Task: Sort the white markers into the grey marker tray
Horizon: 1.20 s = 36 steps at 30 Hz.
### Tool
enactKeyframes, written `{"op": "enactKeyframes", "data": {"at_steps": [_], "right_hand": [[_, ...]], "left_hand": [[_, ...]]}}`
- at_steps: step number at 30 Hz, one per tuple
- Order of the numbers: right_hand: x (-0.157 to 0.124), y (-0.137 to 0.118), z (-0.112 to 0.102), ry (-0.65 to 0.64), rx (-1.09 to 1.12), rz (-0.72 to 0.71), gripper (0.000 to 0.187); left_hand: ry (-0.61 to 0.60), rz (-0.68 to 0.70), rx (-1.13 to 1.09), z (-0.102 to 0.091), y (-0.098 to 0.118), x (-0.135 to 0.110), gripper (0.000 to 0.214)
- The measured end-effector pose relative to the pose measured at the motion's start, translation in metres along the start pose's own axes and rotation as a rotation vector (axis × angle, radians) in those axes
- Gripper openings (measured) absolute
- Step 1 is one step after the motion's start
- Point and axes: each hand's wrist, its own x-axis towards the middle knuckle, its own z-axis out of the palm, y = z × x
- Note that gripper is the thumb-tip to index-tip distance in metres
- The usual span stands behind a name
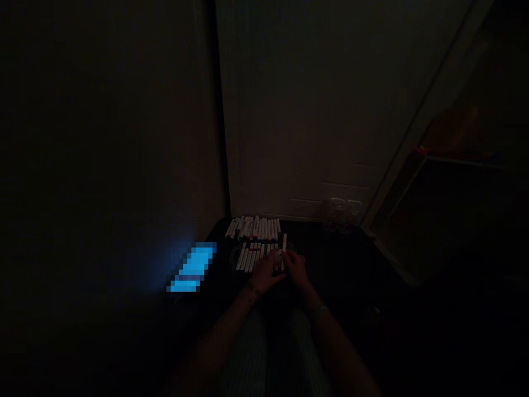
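The light is very dim, so detail is poor. My right hand (295,266) has its fingers closed around a white marker (285,241) that sticks up above the fingertips. My left hand (263,271) is right beside it, fingers and thumb curled inward around something pale that I cannot make out. Just left of my hands lies a front row of white markers (249,259), side by side, a few with coloured bands. Behind it runs a back row of white markers (258,227). My left hand partly covers the front row's right end.
A dark tabletop (330,264) carries the markers. At its left a blue-glowing, pixelated screen (192,269) lies tilted. Clear containers (345,212) stand at the back right against the pale wall (306,121). A shelf-like edge (454,160) is farther right.
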Motion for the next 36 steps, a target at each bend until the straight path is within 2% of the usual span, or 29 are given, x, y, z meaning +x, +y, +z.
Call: {"op": "enactKeyframes", "data": {"at_steps": [3, 8, 14, 21, 24, 27, 31, 36], "right_hand": [[0.0, 0.002, 0.002, -0.003, 0.042, -0.029, 0.036], [0.0, 0.002, 0.003, -0.071, 0.106, -0.019, 0.038], [0.0, 0.001, 0.002, -0.116, 0.078, -0.029, 0.036], [0.001, 0.0, -0.001, -0.038, -0.088, -0.106, 0.031], [0.001, 0.002, -0.001, -0.066, -0.08, -0.12, 0.033], [0.002, 0.002, -0.001, -0.101, 0.016, -0.089, 0.04], [0.005, 0.001, -0.004, -0.109, 0.254, 0.033, 0.053], [0.013, -0.006, -0.016, -0.137, 0.518, 0.071, 0.056]], "left_hand": [[0.03, -0.019, 0.033, 0.008, -0.001, 0.002, 0.07], [0.022, -0.127, 0.152, 0.011, 0.007, -0.003, 0.048], [0.049, -0.092, 0.159, 0.007, 0.014, -0.01, 0.025], [0.051, -0.06, 0.137, 0.009, 0.014, -0.011, 0.023], [0.041, -0.052, 0.151, 0.008, 0.015, -0.012, 0.026], [0.035, -0.047, 0.16, 0.006, 0.017, -0.012, 0.028], [0.037, -0.031, 0.184, 0.006, 0.018, -0.013, 0.032], [0.046, -0.018, 0.177, 0.008, 0.017, -0.014, 0.029]]}}
